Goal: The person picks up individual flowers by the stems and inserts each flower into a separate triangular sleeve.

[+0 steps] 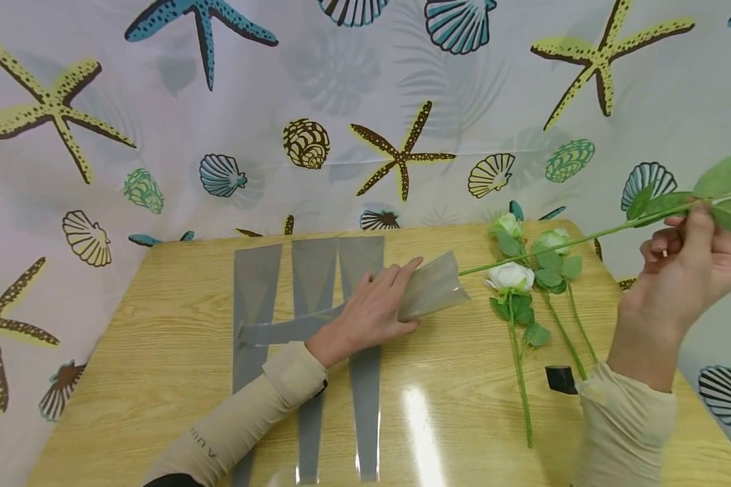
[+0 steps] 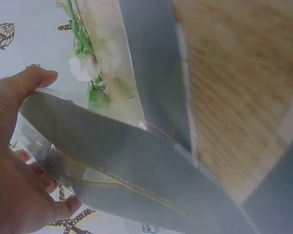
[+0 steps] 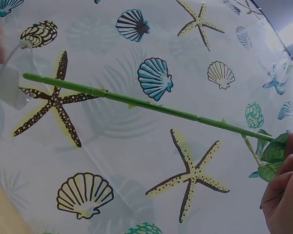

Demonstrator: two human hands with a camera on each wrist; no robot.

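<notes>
My left hand (image 1: 371, 304) holds a translucent grey flower sleeve (image 1: 435, 287) near its wide mouth, which faces right. Its narrow tail stretches left over the table; in the left wrist view the sleeve (image 2: 112, 141) shows gold lines and small lettering. Out to the right, my right hand (image 1: 688, 270) pinches a long green flower stem (image 1: 603, 233) beside its leaves (image 1: 727, 210). The stem slants down leftward, its cut end at the sleeve's mouth; whether it is inside I cannot tell. In the right wrist view the stem (image 3: 161, 108) looks bare and straight. Its bloom is out of view.
Three grey sleeves lie flat on the wooden table (image 1: 158, 338), one being the left sleeve (image 1: 256, 270). Three white roses, including the front rose (image 1: 510, 277), lie at the right. A small black object (image 1: 562, 379) sits near the right forearm. A patterned curtain (image 1: 341, 67) hangs behind.
</notes>
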